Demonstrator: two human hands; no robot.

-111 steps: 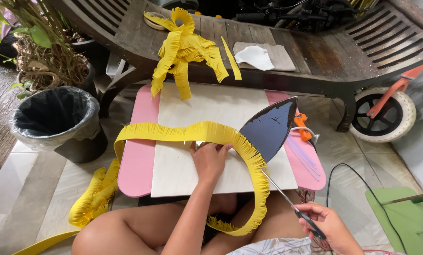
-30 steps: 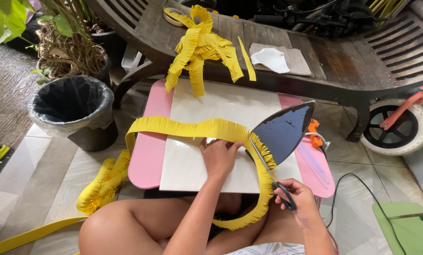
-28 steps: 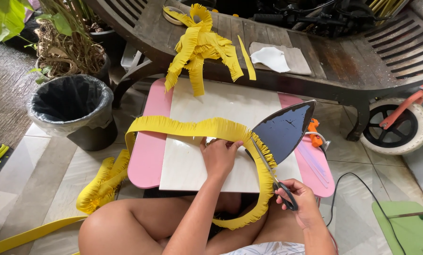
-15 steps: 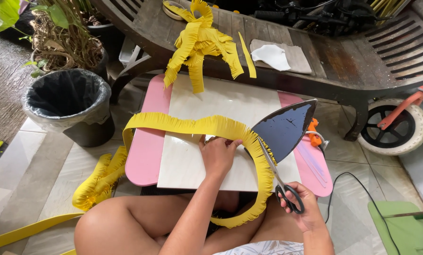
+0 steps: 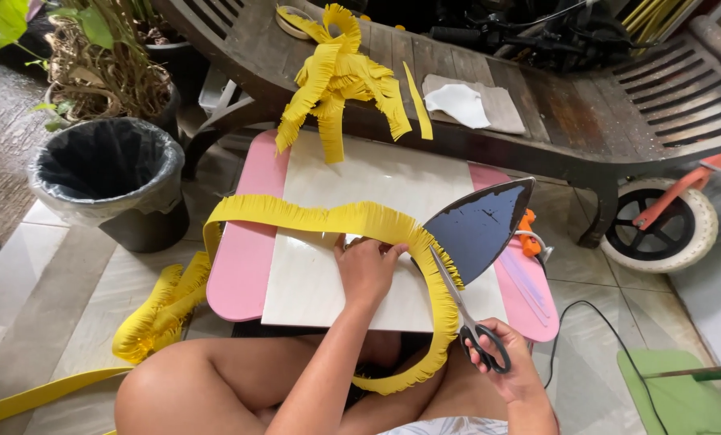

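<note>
Far left: black bin (image 5: 107, 173) on the floor; a heap of cut yellow fringe (image 5: 155, 310) lies just beside the pink table (image 5: 244, 266). Left hand (image 5: 368, 270) presses flat, fingers closed on the yellow fringed paper strip (image 5: 320, 216) over the white board (image 5: 377, 185). Right hand (image 5: 509, 366) grips the scissors (image 5: 467, 318) — since a few seconds ago it has drawn nearer the strip, and the blades now touch its right edge beside the dark teardrop-shaped cutout (image 5: 481, 227). Judged: fringe cutting in progress — the strip's near loop hangs over the lap.
</note>
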